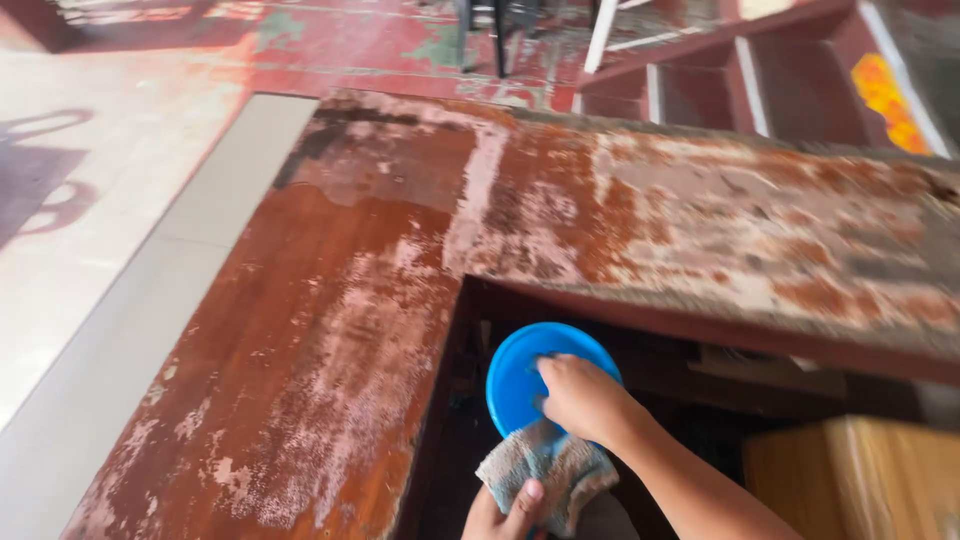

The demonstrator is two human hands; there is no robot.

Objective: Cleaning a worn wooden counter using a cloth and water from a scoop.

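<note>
Nearest, at six o'clock, the left hand (500, 512) pinches a grey cloth (545, 470) under its thumb; wiping would go best with the cloth pressed flat and the disc kept steady. Just beyond, the right hand (580, 398) grips a blue plate (520, 372), whose rim runs toward ten o'clock, under a worn red counter (330, 330).

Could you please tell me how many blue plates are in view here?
1. The blue plate is held on edge by the right hand, just below the worn red counter. The left hand holds a grey cloth beneath it. Others may be hidden under the counter.
</note>
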